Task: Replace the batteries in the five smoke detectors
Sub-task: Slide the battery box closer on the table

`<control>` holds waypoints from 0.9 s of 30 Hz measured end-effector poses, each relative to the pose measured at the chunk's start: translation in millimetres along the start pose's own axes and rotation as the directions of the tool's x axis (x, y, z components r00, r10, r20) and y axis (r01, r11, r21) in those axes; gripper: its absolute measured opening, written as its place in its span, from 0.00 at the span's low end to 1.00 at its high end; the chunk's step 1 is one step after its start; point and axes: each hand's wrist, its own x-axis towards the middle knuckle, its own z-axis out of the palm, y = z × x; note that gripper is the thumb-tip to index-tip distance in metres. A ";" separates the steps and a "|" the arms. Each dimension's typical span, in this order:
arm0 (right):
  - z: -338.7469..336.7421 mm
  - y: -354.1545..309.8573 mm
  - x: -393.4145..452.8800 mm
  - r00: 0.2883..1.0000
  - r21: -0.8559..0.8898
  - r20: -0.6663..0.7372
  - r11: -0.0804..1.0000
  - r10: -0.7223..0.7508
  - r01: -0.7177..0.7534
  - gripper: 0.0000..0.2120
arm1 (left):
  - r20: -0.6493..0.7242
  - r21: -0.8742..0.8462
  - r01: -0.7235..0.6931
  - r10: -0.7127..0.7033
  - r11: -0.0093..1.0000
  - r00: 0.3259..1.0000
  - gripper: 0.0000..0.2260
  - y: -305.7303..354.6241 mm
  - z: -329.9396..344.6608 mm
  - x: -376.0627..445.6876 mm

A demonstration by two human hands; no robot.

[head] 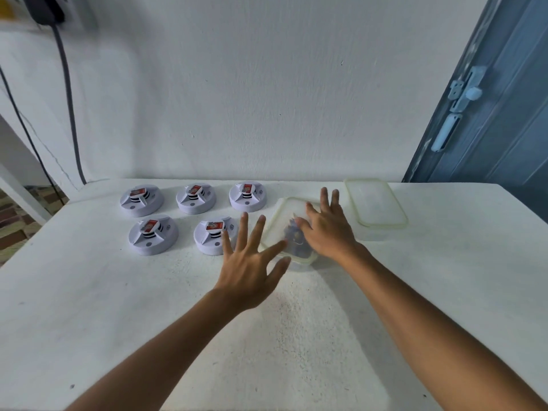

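Sitting in two rows on the white surface (89, 292), five smoke detectors (153, 234) each carry a red-labelled battery on top. Beside them, a lidded container (292, 209) holds dark items, likely batteries. Left hand (247, 271) hovers, fingers apart; right hand (327, 229) presses the lid, fingers straight. Whether these batteries are old or new cannot be told

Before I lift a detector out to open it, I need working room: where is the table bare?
Bare: the near table in front of the two rows of detectors, between and beside the forearms. Crowded: the far edge, with five detectors, then both hands, left and right, at the near box, and a second box behind it.
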 end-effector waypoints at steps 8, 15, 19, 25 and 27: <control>3.0 -11.3 -43.4 0.996 -0.132 -0.088 0.990 0.031 -0.043 0.37 | 0.236 0.070 0.147 -0.160 0.987 0.958 0.38 -24.0 -16.6 42.0; 28.1 -32.0 -85.4 0.842 0.045 -0.405 0.912 -0.357 0.408 0.16 | 0.227 0.025 0.122 -0.125 0.992 0.966 0.31 -30.0 -15.5 56.2; 38.1 -54.9 -96.1 0.991 0.649 -0.125 0.760 0.053 0.041 0.11 | 0.215 -0.011 0.152 -0.146 0.988 0.966 0.31 -28.3 -16.7 56.9; 27.4 -55.3 -75.3 0.785 0.683 0.570 -0.671 0.242 -0.289 0.11 | 0.195 0.011 0.137 -0.136 0.991 0.971 0.31 -24.7 -21.9 57.8; 27.9 -60.5 -72.6 0.778 0.678 0.568 -0.688 0.268 -0.258 0.12 | 0.205 -0.008 0.149 -0.144 0.989 0.968 0.31 -25.6 -20.7 58.5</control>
